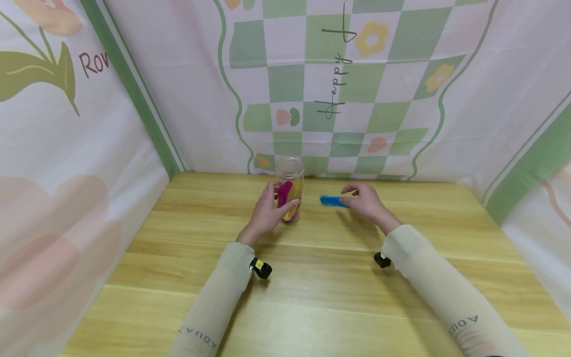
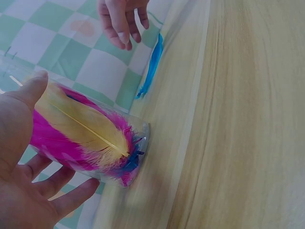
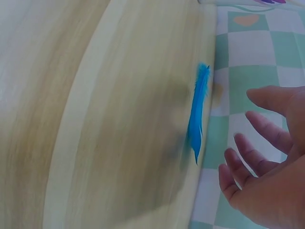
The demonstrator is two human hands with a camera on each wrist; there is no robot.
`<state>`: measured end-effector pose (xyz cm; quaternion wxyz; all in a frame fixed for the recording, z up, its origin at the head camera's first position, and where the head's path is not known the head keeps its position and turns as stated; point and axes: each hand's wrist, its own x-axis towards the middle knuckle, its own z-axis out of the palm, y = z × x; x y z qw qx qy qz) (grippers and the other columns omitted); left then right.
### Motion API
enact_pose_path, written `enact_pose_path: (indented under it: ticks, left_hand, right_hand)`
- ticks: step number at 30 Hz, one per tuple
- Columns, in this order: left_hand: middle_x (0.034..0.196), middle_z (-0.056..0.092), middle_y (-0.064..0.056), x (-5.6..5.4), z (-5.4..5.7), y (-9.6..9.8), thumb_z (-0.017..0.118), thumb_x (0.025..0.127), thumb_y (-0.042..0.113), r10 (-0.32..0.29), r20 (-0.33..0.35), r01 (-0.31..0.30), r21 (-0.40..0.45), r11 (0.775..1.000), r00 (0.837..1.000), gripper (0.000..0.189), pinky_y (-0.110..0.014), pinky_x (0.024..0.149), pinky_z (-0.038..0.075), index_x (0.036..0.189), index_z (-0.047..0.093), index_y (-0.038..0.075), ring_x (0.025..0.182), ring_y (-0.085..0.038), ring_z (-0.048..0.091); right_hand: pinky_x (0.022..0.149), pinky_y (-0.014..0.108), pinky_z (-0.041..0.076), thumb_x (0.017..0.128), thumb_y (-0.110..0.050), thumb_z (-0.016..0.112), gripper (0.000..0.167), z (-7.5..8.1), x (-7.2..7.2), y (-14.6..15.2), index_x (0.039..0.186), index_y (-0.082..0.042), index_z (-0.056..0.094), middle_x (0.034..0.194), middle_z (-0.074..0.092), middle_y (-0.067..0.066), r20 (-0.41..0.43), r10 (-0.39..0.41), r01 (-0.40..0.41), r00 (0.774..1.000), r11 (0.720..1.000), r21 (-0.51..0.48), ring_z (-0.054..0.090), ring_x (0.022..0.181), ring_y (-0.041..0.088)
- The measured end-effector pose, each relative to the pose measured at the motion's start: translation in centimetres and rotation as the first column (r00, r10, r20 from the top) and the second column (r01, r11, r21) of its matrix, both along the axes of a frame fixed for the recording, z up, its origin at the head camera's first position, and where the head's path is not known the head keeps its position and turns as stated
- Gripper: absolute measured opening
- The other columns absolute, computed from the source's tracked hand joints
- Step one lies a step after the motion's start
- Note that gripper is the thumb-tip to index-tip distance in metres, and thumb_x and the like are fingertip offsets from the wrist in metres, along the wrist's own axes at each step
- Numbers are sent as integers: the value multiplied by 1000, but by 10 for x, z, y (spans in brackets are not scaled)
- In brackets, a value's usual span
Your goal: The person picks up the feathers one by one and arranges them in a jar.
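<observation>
A clear jar (image 1: 290,169) stands upright on the table with my left hand (image 1: 266,210) gripping its side, thumb across the front. Inside it, magenta (image 2: 59,140), pale yellow (image 2: 90,125) and dark blue (image 2: 129,165) feathers show through the wall. To the jar's right a bright blue feather (image 3: 197,114) lies flat on the wood. My right hand (image 3: 267,162) hovers just over that feather, fingers loosely bent and spread, a gap showing between fingertips and feather in the right wrist view. In the head view the hand overlaps the feather's right end.
The wooden table (image 1: 312,297) runs back to a hanging cloth (image 1: 285,79) with green and white checks, close behind the jar. More printed cloth (image 1: 49,148) hangs along the left side. Each sleeve cuff carries a small black camera (image 1: 262,269).
</observation>
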<state>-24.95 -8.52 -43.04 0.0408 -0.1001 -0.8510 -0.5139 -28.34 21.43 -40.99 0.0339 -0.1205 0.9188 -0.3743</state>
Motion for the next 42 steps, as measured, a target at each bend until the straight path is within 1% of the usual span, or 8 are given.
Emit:
enact_pose_path:
  ticks: [2, 6, 14, 21, 27, 29, 35, 42]
  left_hand:
    - [135, 54, -5, 0, 0, 0, 75, 92, 48, 1, 1, -1, -1, 1000, 1000, 68, -46, 102, 52, 142, 41, 18, 123, -25, 56]
    - [135, 54, -5, 0, 0, 0, 75, 92, 47, 3, 0, -3, -2, 1000, 1000, 68, -46, 102, 52, 142, 41, 17, 123, -25, 56]
    - [135, 54, -6, 0, 1, 0, 75, 92, 47, -3, -5, 3, 1, 1000, 1000, 68, -45, 103, 51, 143, 41, 16, 123, -25, 55]
    - [136, 53, -6, 0, 1, 0, 75, 92, 47, -3, -3, 3, -4, 1000, 1000, 69, -45, 103, 51, 143, 41, 16, 124, -25, 55]
    - [137, 53, -6, 0, 0, 0, 75, 92, 47, -3, -2, 3, -2, 1000, 1000, 69, -46, 104, 51, 143, 41, 16, 125, -26, 55]
    - [136, 53, -6, -1, 0, 1, 75, 92, 47, -2, -6, 2, -5, 1000, 1000, 69, -46, 103, 51, 143, 41, 16, 124, -26, 55]
    - [135, 54, -7, -1, -1, 0, 76, 92, 46, -3, -18, 3, -7, 1000, 1000, 68, -46, 102, 52, 142, 41, 16, 123, -26, 56]
    - [135, 54, -6, -2, -3, 0, 75, 92, 47, -4, -19, 4, -1, 1000, 1000, 68, -46, 102, 52, 143, 41, 16, 123, -26, 56]
  right_hand:
    - [104, 58, 45, 98, -15, 67, 33, -1, 0, 2, 124, 5, 63, 132, 60, 26, 5, -1, 1, 1000, 1000, 0, 51, 124, 46]
    - [104, 59, 44, 98, -13, 66, 37, -3, 0, 5, 129, 7, 60, 135, 56, 28, 18, 3, -3, 1000, 1000, 0, 49, 125, 47]
    - [104, 60, 44, 97, -12, 67, 43, -6, -1, 8, 133, 8, 55, 140, 52, 30, 23, -7, 6, 1000, 1000, 17, 50, 123, 49]
    - [105, 62, 44, 97, -10, 68, 48, -9, -1, 9, 136, 11, 51, 141, 47, 36, 30, -3, 1, 1000, 999, 41, 50, 123, 54]
    - [108, 63, 42, 97, -10, 67, 56, -11, 2, 10, 142, 14, 43, 145, 41, 39, 66, -16, 13, 998, 999, 42, 46, 129, 57]
    - [108, 63, 41, 98, -12, 66, 59, -11, 3, 11, 144, 15, 40, 146, 40, 39, 84, -25, 21, 996, 999, 44, 45, 130, 56]
    - [110, 61, 41, 98, -17, 67, 67, -14, 4, 13, 147, 16, 34, 145, 42, 39, 127, -54, 45, 990, 996, 71, 44, 132, 53]
    - [108, 59, 43, 98, -19, 66, 71, -14, 5, 14, 146, 20, 31, 140, 47, 39, 158, -84, 71, 984, 993, 90, 48, 128, 51]
